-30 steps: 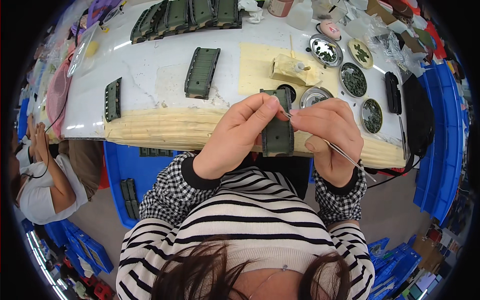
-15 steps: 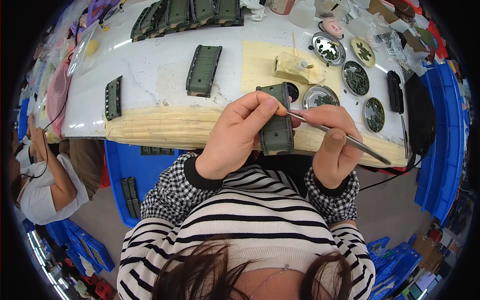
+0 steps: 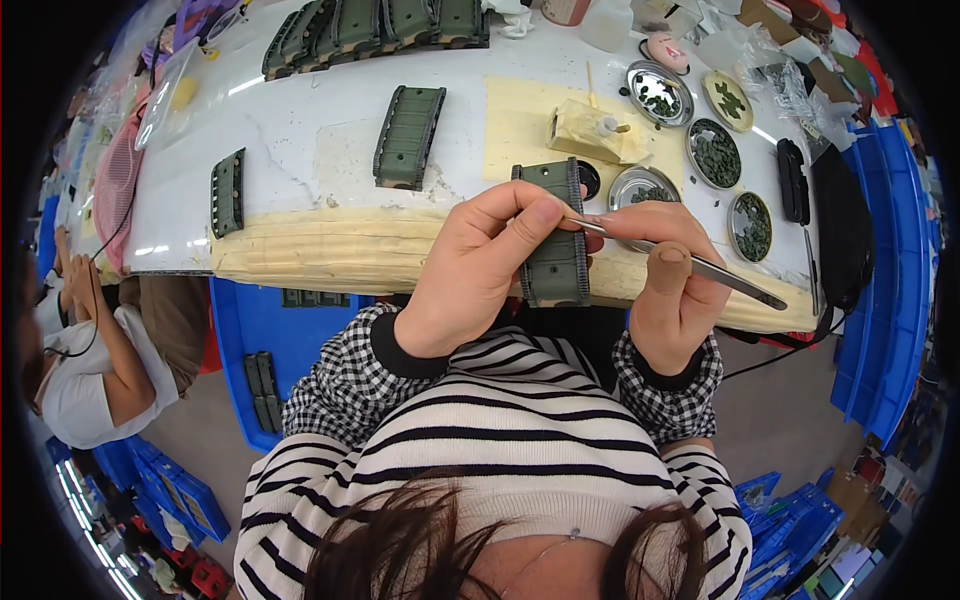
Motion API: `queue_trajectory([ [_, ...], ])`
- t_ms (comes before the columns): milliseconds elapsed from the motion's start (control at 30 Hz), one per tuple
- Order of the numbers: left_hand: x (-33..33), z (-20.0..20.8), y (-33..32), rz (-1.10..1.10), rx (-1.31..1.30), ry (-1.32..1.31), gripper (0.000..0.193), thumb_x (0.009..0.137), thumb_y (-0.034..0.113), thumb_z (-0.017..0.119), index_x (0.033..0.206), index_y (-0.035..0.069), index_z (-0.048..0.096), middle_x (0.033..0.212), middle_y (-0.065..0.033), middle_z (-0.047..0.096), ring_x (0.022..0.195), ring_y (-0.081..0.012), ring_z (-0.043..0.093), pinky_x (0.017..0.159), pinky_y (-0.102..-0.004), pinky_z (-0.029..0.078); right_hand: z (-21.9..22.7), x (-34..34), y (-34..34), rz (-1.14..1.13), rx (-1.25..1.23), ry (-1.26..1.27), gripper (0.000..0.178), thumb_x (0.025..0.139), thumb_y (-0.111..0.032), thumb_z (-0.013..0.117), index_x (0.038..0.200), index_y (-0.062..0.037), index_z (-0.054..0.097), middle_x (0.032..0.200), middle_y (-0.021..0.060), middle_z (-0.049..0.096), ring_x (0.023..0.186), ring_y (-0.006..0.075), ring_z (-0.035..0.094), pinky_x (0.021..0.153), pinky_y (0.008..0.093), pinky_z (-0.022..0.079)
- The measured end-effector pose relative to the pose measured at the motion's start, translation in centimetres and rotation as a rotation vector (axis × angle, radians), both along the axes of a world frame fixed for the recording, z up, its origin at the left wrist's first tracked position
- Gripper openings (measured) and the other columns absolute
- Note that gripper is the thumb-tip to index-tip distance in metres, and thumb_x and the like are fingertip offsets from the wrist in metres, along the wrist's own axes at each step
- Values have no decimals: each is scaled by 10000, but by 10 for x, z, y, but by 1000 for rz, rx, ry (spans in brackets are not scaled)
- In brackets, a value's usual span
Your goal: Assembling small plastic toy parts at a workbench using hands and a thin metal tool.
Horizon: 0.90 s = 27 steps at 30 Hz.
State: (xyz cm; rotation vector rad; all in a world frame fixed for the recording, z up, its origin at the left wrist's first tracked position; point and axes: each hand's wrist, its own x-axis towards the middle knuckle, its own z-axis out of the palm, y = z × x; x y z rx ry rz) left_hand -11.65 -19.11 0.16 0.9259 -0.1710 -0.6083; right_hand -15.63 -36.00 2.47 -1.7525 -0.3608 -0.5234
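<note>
The left hand (image 3: pixel 478 270) pinches a green ribbed model-tank part (image 3: pixel 556 240) upright at the bench edge, steadying it for the right hand (image 3: pixel 672 285), fingers closed on metal tweezers (image 3: pixel 690 263) — tips at its top. Beyond, small-part dishes (image 3: pixel 715 155) sit within reach.

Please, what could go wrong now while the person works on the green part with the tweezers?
1. The left hand holds the green part over the table edge, above the lap; if the grip slips, it may fall.
2. The tweezers in the right hand point their tip close to the left thumb; a slip might prick it.
3. Small dishes of tiny pieces stand just behind; a hand might knock them.
</note>
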Motion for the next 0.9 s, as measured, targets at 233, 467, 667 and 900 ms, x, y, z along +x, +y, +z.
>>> queue_trajectory([
  [233,0,1,0,13,7,2,253,1005,255,465,994,23,565,933,-122,658,864,-202,661,745,-307,552,-5,1,3,-40,-24,-27,234,970,-153,521,932,36,654,914,111,675,778,191,597,726,303,472],
  [467,4,18,13,15,-62,62,448,1023,241,378,1424,84,255,1310,-173,473,1131,-306,569,906,-425,522,-9,4,2,-156,160,108,263,994,-158,488,942,41,652,876,97,660,815,161,576,751,282,449],
  [667,12,19,28,136,-118,-44,580,1017,227,377,1504,167,67,1463,-173,301,1251,-346,469,1011,-500,457,-36,20,-10,-280,-226,73,149,928,-93,557,903,-6,676,826,91,663,762,215,575,704,310,448],
  [900,13,9,32,162,-152,32,502,1011,299,402,1453,171,202,1392,-224,389,1264,-337,464,1014,-444,469,-37,27,-7,-305,-445,17,97,884,-99,605,874,-40,680,826,65,672,758,241,563,695,333,446],
])
